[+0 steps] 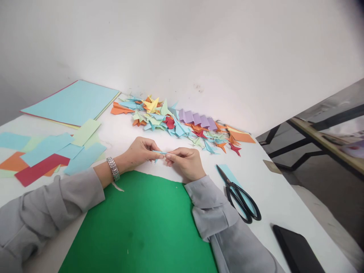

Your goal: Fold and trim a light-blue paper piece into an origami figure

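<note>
Both hands meet over the far edge of a green sheet [142, 223] on the white table. Between their fingertips is a small folded piece of light blue paper [159, 152], partly hidden by the fingers. My left hand [140, 153], with a silver watch band at the wrist, pinches its left side. My right hand [186, 161] grips the right end between thumb and fingers. Just beyond the hands lies a long heap of small folded paper figures [182, 129] in blue, orange, green, yellow, red and purple.
Loose coloured paper strips [48, 151] spread at the left, with large stacked paper sheets [74, 102] behind them. Black-handled scissors [239, 195] rest partly on a blue strip [229, 174] to the right. A black phone [297, 250] lies near the right edge. A wall [182, 45] stands behind the table.
</note>
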`<action>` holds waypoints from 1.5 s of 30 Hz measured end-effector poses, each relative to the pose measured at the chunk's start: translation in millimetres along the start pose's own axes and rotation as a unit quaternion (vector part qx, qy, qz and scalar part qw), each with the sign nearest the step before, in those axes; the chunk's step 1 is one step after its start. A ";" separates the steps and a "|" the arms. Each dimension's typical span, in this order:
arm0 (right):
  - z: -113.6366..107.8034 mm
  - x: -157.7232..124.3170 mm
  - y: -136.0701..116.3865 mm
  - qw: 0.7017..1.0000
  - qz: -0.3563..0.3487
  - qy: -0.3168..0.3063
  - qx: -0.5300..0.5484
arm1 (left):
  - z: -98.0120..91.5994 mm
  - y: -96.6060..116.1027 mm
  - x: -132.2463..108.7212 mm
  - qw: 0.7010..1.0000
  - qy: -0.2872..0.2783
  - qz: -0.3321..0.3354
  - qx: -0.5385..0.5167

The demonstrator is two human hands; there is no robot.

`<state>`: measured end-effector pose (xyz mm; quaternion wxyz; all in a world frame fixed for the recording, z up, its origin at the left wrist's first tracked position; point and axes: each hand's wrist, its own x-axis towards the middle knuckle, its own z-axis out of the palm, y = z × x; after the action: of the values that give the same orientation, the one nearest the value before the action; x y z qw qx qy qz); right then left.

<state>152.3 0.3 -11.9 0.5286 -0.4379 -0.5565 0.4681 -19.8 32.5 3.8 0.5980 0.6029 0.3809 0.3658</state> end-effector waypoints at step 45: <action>1.8 0.3 4.1 0.999 0.032 0.032 0.018 | -2.2 0.4 1.0 0.998 -0.014 -0.034 -0.059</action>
<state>150.4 1.2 -15.9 0.5389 -0.4609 -0.5165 0.4800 -21.4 34.3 4.2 0.6500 0.5585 0.3705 0.3582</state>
